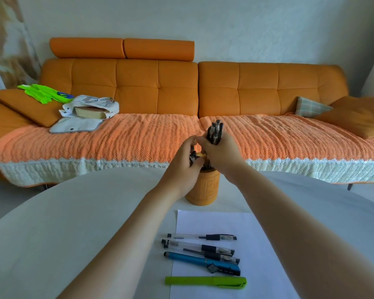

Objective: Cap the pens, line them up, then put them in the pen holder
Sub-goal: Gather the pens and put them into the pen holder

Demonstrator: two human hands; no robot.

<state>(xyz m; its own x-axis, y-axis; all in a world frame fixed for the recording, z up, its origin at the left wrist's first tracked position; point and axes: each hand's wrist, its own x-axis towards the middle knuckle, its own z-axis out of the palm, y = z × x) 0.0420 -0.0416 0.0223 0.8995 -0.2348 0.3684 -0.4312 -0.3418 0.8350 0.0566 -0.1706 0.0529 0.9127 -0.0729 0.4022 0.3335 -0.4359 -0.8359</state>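
On the sofa (138, 89) at the far left lie one bright green cloth (44, 94) and one white bag (91, 107) with a tan block showing in its mouth; what the block is cannot be made out. Nearer, on the pale round table (63, 223), the left hand (187, 157) is curled around dark things at the mouth of the one orange pen holder (204, 189); its fingers are closed, but what they pinch is too blurred to name. Beside it and touching it, the right hand (221, 152) grips a bundle of dark pens (214, 130) upright above the holder, fingers wrapped tight around their lower halves. How many pens are in that bundle cannot be counted; only their tops stick out. The holder's rim is hidden behind both hands.

Closer to the camera lies one white sheet of paper (255, 229), its near edge cut off by the frame. On it five capped pens lie side by side, all crosswise: three clear pens (201, 236), one blue pen (203, 261) and one green pen (205, 282).
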